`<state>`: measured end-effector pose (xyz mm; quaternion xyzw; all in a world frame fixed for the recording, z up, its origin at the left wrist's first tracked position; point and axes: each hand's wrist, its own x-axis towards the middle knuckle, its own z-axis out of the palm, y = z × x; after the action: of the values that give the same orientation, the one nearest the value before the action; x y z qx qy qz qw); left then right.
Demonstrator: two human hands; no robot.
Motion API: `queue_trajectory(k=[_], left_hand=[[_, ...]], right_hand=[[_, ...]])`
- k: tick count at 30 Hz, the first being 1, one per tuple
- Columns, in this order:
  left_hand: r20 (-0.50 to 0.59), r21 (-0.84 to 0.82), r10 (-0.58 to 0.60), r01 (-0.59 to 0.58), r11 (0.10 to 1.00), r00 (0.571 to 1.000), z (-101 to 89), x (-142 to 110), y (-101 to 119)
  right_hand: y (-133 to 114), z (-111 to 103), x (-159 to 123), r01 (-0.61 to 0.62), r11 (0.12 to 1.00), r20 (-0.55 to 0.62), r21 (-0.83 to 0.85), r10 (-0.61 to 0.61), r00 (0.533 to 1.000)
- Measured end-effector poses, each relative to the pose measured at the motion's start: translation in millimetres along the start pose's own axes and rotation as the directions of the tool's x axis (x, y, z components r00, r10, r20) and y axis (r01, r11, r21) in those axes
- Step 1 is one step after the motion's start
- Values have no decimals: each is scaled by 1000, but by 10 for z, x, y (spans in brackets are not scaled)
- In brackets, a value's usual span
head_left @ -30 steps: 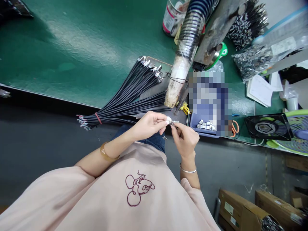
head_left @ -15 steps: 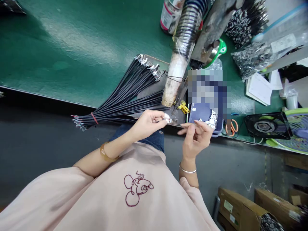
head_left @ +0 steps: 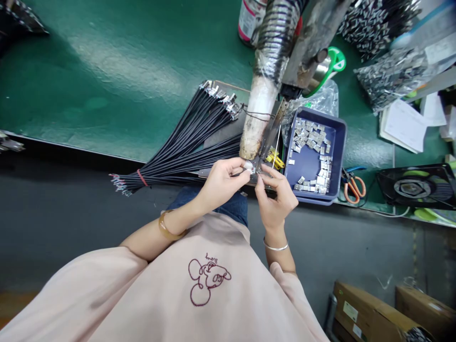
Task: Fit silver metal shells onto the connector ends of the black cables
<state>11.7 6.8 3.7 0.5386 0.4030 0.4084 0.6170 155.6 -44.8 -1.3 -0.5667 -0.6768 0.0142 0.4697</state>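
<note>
My left hand [head_left: 226,183] is closed in a pinch under the nozzle of a taped hose [head_left: 251,128]. White wrapping covers a fingertip, and what it pinches is hidden. Close beside it, my right hand [head_left: 276,194] also pinches, its fingertips almost meeting the left ones over the edge of a metal plate [head_left: 223,130]; its small held item cannot be made out. A thin pale rod [head_left: 277,147] runs down towards the right fingers. Left of the hands lies a bundle of black cables [head_left: 174,137] with metal connectors [head_left: 224,99] on many ends, tied with a red band [head_left: 141,177].
A blue tray [head_left: 342,156] of small metal shells stands at the right, with orange-handled pliers [head_left: 354,189] and a black fan [head_left: 415,186] beyond. A metal arm [head_left: 302,66] hangs over the work spot. A yellow clip [head_left: 275,159] lies near my right fingers.
My right hand has moved left from beside the tray to my left fingertips, its spread fingers closing into a pinch. The left hand stays nearly in place. The view has shifted slightly.
</note>
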Motion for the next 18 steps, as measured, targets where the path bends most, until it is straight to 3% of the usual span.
queue_trajectory(k=[7,13,18], left_hand=[[16,-7,-23,24,1000,1000,-39,-10,7],[58,20,-78,77,997,995,-34,-7,-4],[114,119,-32,18,993,993,-25,-74,17]], right_hand=[[-59,-35,4,18,1000,11,-2,-18,1000],[-40,-74,-40,46,998,93,-37,-42,995],[5,-312,-105,-103,995,39,16,102,994]])
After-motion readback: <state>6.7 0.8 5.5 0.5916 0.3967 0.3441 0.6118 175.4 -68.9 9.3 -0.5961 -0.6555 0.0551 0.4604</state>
